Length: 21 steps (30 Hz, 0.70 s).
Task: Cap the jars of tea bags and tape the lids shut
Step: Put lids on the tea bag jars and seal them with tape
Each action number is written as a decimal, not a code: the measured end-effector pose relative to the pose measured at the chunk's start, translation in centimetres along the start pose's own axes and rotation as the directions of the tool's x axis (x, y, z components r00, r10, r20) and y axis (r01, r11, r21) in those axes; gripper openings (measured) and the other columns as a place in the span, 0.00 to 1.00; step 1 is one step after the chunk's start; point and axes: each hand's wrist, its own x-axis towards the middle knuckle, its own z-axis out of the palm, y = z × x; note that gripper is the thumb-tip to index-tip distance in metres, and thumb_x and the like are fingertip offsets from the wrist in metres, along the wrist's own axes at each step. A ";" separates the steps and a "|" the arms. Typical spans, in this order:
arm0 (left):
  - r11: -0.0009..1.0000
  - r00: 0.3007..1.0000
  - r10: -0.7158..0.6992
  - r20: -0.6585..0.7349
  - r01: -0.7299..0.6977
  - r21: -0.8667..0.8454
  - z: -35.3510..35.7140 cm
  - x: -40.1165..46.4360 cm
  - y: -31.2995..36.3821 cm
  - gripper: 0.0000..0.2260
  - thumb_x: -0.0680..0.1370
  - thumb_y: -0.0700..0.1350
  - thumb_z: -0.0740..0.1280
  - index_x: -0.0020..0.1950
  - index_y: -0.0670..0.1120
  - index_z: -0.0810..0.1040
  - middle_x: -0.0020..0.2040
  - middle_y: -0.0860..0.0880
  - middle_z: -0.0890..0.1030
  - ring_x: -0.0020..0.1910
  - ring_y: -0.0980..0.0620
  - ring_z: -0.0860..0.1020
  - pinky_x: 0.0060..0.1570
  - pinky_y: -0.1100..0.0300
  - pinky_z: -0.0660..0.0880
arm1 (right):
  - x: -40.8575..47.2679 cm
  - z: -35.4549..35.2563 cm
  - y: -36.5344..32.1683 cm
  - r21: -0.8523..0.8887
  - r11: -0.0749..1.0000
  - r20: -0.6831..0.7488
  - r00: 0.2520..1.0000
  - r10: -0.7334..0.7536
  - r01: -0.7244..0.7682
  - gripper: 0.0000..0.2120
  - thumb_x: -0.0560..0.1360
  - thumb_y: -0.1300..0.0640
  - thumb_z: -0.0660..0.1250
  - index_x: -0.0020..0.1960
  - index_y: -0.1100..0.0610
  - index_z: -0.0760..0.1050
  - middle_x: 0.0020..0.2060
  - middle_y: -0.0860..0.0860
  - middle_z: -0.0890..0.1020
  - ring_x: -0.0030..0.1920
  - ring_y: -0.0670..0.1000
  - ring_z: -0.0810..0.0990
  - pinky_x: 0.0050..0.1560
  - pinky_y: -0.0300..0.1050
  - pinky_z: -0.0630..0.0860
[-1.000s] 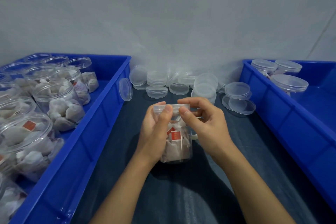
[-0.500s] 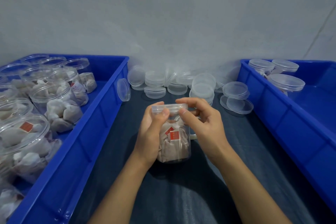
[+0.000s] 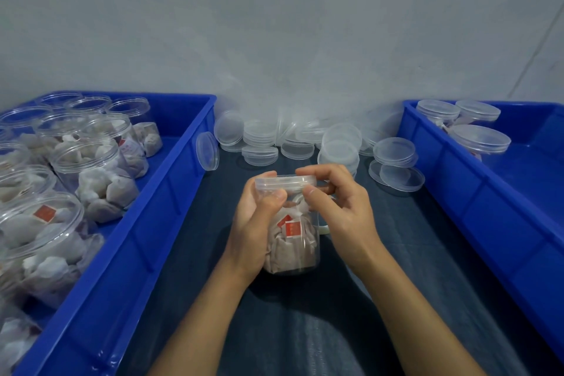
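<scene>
A clear jar of tea bags (image 3: pixel 293 241) with red tags stands on the dark mat at the centre. A clear lid (image 3: pixel 285 183) sits on its mouth. My left hand (image 3: pixel 259 223) wraps round the jar's left side, thumb pressed just under the lid rim. My right hand (image 3: pixel 341 207) pinches the lid's right edge between thumb and forefinger. A whitish ring, perhaps a tape roll (image 3: pixel 323 227), shows partly behind the jar under my right hand.
A blue bin (image 3: pixel 171 192) on the left holds several uncapped jars of tea bags (image 3: pixel 100 180). A blue bin (image 3: pixel 451 168) on the right holds three capped jars (image 3: pixel 479 139). Loose clear lids (image 3: pixel 338 146) lie piled along the wall behind the mat.
The thumbs shifted slightly along the lid rim; my left thumb slid lower under the lid. The jar stays in place.
</scene>
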 end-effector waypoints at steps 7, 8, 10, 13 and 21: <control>0.999 0.999 0.002 -0.043 -0.001 0.043 0.1 0.4 0.0 0.34 0.67 0.60 0.71 0.70 0.44 0.75 0.55 0.40 0.86 0.54 0.41 0.87 0.50 0.50 0.83 | 0.0 0.5 0.0 -0.011 1.000 -0.025 1.000 -0.019 0.019 0.09 0.74 0.56 0.69 0.52 0.46 0.84 0.52 0.51 0.79 0.46 0.44 0.82 0.46 0.39 0.79; 0.999 0.999 0.000 -0.036 0.001 0.033 0.1 0.4 -0.1 0.34 0.68 0.59 0.71 0.70 0.44 0.74 0.55 0.41 0.86 0.53 0.42 0.86 0.50 0.49 0.83 | -0.1 0.5 0.0 -0.008 1.000 -0.025 0.999 -0.024 0.024 0.09 0.74 0.55 0.69 0.51 0.46 0.83 0.52 0.51 0.78 0.46 0.44 0.82 0.46 0.39 0.78; 1.000 1.000 -0.007 -0.015 0.007 -0.004 0.1 0.2 -0.1 0.31 0.71 0.54 0.72 0.71 0.42 0.73 0.56 0.40 0.86 0.54 0.42 0.86 0.53 0.47 0.83 | -0.2 0.7 0.0 -0.006 0.999 -0.023 0.999 -0.040 0.040 0.07 0.75 0.54 0.69 0.51 0.47 0.83 0.51 0.51 0.77 0.46 0.43 0.82 0.45 0.37 0.78; 1.000 1.000 -0.003 -0.009 0.003 -0.024 0.3 0.1 0.0 0.26 0.76 0.49 0.68 0.72 0.39 0.71 0.56 0.39 0.85 0.54 0.41 0.85 0.54 0.45 0.82 | -0.3 0.8 0.0 -0.006 0.999 -0.040 0.998 -0.053 0.053 0.05 0.76 0.53 0.69 0.51 0.49 0.82 0.52 0.53 0.77 0.45 0.42 0.81 0.44 0.36 0.77; 1.000 1.000 -0.004 -0.031 0.005 0.025 0.4 0.3 0.2 0.29 0.75 0.55 0.71 0.71 0.40 0.73 0.57 0.35 0.84 0.54 0.39 0.86 0.51 0.48 0.84 | 0.0 0.7 0.3 -0.042 0.996 -0.052 0.996 -0.075 0.073 0.05 0.77 0.53 0.69 0.51 0.45 0.82 0.52 0.54 0.78 0.47 0.44 0.82 0.46 0.35 0.76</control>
